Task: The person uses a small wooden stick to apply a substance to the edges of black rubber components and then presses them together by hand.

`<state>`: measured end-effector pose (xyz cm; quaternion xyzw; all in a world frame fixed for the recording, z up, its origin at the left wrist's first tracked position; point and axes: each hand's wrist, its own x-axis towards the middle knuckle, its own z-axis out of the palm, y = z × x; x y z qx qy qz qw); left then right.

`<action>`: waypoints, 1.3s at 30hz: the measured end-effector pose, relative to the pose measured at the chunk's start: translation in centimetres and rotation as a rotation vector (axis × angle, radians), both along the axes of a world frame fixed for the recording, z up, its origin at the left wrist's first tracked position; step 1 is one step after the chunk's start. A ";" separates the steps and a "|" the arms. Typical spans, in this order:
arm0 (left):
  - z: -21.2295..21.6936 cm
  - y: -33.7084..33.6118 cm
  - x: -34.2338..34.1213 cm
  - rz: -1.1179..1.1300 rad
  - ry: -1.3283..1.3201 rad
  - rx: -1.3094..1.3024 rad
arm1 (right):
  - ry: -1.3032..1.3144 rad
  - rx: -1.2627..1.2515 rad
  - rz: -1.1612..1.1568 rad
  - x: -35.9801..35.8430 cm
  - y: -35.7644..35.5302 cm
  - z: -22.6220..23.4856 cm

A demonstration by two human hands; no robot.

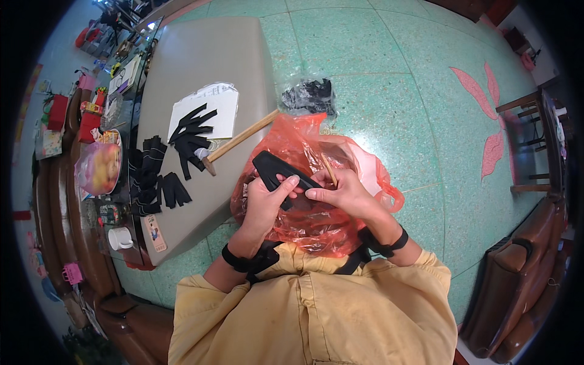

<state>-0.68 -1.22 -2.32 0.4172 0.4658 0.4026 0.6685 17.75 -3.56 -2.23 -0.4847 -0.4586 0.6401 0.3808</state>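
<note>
My left hand (266,204) and my right hand (342,193) hold a flat black curved piece (274,168) between them, over an orange plastic bag (310,219) resting in my lap. The left thumb lies on the piece's lower end. My right fingers pinch its right end, and a thin wooden stick (329,170) rises from that hand. Both wrists wear black straps.
A grey table (201,55) to my left carries a hammer with a wooden handle (240,140), white paper (210,106) with black strips (191,137), and piled black pieces (152,176). A clear bag of black parts (309,96) lies on the green floor. Brown seats stand at the right.
</note>
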 end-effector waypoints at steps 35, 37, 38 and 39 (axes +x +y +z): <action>-0.7 0.7 0.8 0.236 0.492 0.545 | -0.306 0.192 0.005 -1.8 -0.5 1.0; -0.1 0.8 0.9 0.236 0.636 0.673 | -0.246 0.073 -0.048 -1.9 -0.7 1.2; 0.0 1.1 0.8 0.242 0.633 0.674 | -0.249 0.077 -0.044 -1.9 -0.9 1.2; 0.1 1.6 0.5 0.244 0.228 0.317 | -0.243 0.093 -0.062 -1.9 -1.1 1.0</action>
